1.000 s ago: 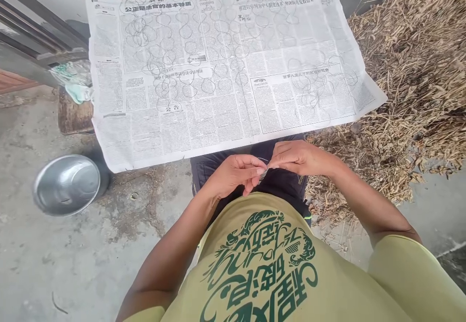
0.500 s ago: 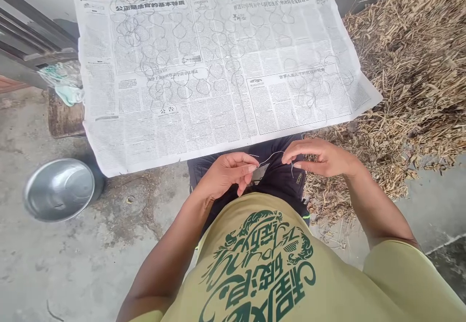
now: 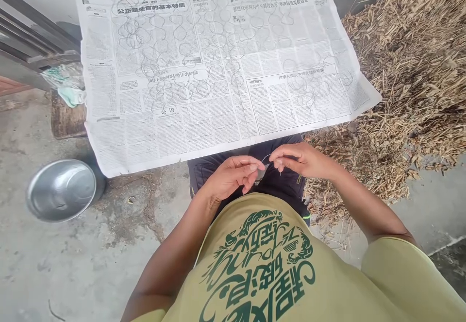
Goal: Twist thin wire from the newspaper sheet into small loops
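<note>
The left hand pinches a thin strand in its closed fingers; the right hand, at 3 o'clock, grips it too. It spans the gap above the lap. From there, newspaper lies at 11 o'clock, metal pot at 9, dried stalks at 2.
</note>
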`<action>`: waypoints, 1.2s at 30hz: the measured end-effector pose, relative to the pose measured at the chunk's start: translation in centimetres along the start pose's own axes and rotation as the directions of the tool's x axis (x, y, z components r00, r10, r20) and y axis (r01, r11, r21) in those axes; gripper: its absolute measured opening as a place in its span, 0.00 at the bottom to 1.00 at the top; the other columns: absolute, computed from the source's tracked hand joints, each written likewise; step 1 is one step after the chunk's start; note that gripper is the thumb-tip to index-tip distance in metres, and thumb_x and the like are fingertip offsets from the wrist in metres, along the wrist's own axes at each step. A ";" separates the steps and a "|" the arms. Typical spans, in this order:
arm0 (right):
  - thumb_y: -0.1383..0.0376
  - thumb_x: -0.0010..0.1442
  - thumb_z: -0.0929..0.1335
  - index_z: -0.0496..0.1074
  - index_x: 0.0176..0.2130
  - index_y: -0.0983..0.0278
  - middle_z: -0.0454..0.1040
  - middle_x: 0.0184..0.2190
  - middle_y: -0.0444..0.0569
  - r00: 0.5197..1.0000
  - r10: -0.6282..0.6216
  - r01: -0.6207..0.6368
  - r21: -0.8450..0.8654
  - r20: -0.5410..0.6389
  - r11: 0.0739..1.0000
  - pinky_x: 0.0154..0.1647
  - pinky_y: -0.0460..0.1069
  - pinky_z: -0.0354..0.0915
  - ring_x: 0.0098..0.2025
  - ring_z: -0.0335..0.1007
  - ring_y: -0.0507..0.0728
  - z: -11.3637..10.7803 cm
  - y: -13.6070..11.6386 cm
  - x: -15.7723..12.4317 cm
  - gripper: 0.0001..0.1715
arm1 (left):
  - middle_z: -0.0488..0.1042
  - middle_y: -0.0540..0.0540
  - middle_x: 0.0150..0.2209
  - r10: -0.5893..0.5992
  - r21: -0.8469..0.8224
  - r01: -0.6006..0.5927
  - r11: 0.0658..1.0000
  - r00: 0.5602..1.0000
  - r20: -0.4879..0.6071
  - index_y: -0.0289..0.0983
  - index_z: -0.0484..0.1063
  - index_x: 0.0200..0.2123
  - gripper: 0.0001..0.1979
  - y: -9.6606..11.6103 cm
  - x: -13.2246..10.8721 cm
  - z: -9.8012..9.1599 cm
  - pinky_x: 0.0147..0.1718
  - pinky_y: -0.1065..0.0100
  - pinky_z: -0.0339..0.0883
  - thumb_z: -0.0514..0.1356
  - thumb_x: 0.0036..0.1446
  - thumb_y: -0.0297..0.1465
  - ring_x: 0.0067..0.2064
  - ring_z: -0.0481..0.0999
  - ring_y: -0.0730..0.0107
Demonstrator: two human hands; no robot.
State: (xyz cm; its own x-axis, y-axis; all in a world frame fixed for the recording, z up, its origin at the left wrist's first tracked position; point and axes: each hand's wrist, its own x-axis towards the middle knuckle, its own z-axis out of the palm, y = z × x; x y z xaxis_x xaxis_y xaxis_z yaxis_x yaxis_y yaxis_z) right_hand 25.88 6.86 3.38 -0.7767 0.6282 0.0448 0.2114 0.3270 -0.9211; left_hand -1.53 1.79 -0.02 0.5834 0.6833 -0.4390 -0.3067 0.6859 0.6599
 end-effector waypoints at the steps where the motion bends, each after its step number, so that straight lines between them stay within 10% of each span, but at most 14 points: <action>1: 0.64 0.80 0.64 0.73 0.55 0.60 0.82 0.36 0.43 0.999 0.020 -0.019 0.038 -0.032 0.999 0.39 0.47 0.73 0.34 0.79 0.50 0.4 0.1 0.0 0.09 | 0.76 0.50 0.23 0.002 -0.011 -0.002 1.000 1.000 0.006 0.33 0.86 0.44 0.16 -0.1 0.0 0.0 0.19 0.75 0.69 0.76 0.61 0.40 0.20 0.72 0.77; 13: 0.58 0.79 0.67 0.73 0.40 0.60 0.77 0.28 0.40 0.965 0.112 -0.139 -0.102 -0.236 0.985 0.30 0.46 0.66 0.25 0.70 0.48 3.0 2.1 -0.4 0.13 | 0.83 0.44 0.28 -0.020 0.011 0.021 1.000 0.996 -0.090 0.32 0.81 0.39 0.21 -0.5 0.3 1.5 0.21 0.71 0.77 0.79 0.56 0.43 0.24 0.82 0.67; 19: 0.54 0.78 0.68 0.70 0.38 0.60 0.76 0.24 0.39 0.876 0.205 -0.192 0.074 -0.435 0.978 0.26 0.46 0.64 0.22 0.67 0.49 5.4 1.9 0.3 0.16 | 0.84 0.44 0.29 0.073 -0.006 -0.077 0.997 0.969 -0.237 0.33 0.79 0.37 0.23 -1.5 0.8 2.3 0.24 0.70 0.79 0.80 0.53 0.44 0.26 0.84 0.66; 30: 0.46 0.73 0.71 0.69 0.39 0.60 0.76 0.24 0.38 0.840 0.373 -0.229 0.366 -0.394 0.902 0.18 0.45 0.58 0.16 0.64 0.48 7.1 2.5 1.1 0.22 | 0.79 0.50 0.26 0.222 0.034 -0.226 0.974 0.898 -0.379 0.36 0.75 0.37 0.21 -2.6 1.5 2.6 0.19 0.72 0.71 0.77 0.56 0.44 0.23 0.76 0.73; 36: 0.58 0.80 0.65 0.69 0.62 0.62 0.79 0.32 0.42 0.953 0.140 -0.116 0.102 -0.269 0.988 0.33 0.49 0.71 0.27 0.75 0.51 4.5 2.1 0.5 0.16 | 0.77 0.52 0.24 0.180 0.054 -0.172 0.984 0.915 -0.362 0.36 0.75 0.36 0.20 -2.1 1.1 1.9 0.16 0.73 0.66 0.76 0.55 0.44 0.19 0.71 0.76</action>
State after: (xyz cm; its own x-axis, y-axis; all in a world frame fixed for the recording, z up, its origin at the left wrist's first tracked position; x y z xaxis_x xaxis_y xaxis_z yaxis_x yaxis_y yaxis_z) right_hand 23.23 4.69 -0.25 -0.5511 0.8343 0.0180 0.2383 0.1780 -0.9547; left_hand 1.18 0.62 -0.65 0.2065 0.8389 -0.5035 -0.3615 0.5436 0.7575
